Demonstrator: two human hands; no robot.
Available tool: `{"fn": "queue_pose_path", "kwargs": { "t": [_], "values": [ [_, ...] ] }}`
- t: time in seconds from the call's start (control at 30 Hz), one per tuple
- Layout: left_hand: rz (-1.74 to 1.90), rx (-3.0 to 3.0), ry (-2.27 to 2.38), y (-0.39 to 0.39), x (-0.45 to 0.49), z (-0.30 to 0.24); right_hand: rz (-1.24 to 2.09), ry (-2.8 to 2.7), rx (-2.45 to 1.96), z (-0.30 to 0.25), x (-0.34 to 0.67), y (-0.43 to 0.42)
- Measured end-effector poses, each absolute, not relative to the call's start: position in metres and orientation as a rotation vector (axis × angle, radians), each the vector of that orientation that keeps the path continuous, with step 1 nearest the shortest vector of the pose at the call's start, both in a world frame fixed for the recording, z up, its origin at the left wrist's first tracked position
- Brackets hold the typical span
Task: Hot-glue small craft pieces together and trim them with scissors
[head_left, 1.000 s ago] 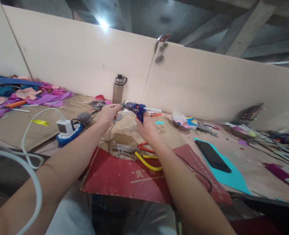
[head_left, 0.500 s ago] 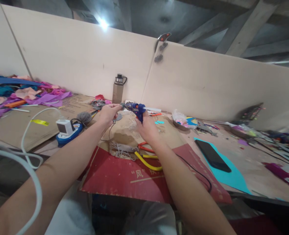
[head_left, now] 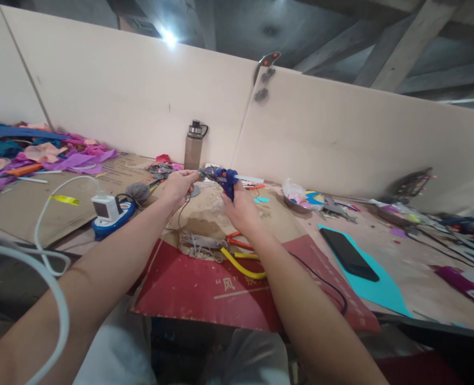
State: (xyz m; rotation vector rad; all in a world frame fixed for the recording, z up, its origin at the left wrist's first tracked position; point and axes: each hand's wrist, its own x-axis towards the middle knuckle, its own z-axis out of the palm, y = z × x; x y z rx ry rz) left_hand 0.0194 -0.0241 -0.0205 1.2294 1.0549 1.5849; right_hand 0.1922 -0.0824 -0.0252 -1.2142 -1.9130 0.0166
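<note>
My right hand (head_left: 240,207) is closed around the handle of a blue hot glue gun (head_left: 228,181), with a pale glue stick (head_left: 247,178) poking out of its back end. The gun's nozzle points left, toward my left hand (head_left: 181,187). The fingers of that hand pinch a small greyish piece (head_left: 200,174) at the nozzle tip; its kind is too small to make out. A thin grey cord (head_left: 180,216) hangs down below my left hand. Beneath both hands lies a cardboard sheet (head_left: 173,291) with a red printed front part.
Pliers with yellow handles (head_left: 243,270), orange-handled scissors (head_left: 239,243) and tangled string (head_left: 200,250) lie on the cardboard. A bottle (head_left: 194,147) stands by the partition. To the left are a blue power strip (head_left: 114,222) and fabric scraps (head_left: 44,152); a black phone (head_left: 349,254) lies right.
Almost nothing differs. Both hands keep their places, with the glue gun's nozzle still at the small piece in my left fingers.
</note>
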Motion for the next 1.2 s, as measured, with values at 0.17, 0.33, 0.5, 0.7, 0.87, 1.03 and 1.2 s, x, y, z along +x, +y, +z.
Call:
{"fn": "queue_pose_path", "kwargs": {
  "t": [0.17, 0.33, 0.5, 0.7, 0.87, 1.03, 1.2],
  "values": [
    [1.586, 1.222, 1.064, -0.0271, 0.0193, -0.0181, 0.032, -1.901, -1.194, -0.0249, 0.1926, -0.0828],
    [1.597, 1.220, 1.057, -0.0272, 0.0187, -0.0167, 0.041, -1.900, -1.205, -0.0240, 0.1925, -0.0839],
    [1.572, 1.226, 1.093, -0.0250, 0.0198, -0.0192, 0.016, -1.911, -1.244, -0.0232, 0.1918, -0.0853],
    [1.567, 1.251, 1.078, -0.0298, 0.0194, -0.0158, 0.023, -1.904, -1.224, -0.0227, 0.1916, -0.0852],
    [1.564, 1.258, 1.082, -0.0298, 0.0200, -0.0164, 0.036, -1.904, -1.225, -0.0210, 0.1914, -0.0863],
    [1.551, 1.246, 1.077, -0.0292, 0.0202, -0.0169, 0.061, -1.891, -1.212, -0.0213, 0.1914, -0.0864],
    [1.576, 1.089, 1.023, -0.0268, 0.0167, -0.0124, 0.289, -1.761, -1.169, -0.0245, 0.1952, -0.0777]
  ]
}}
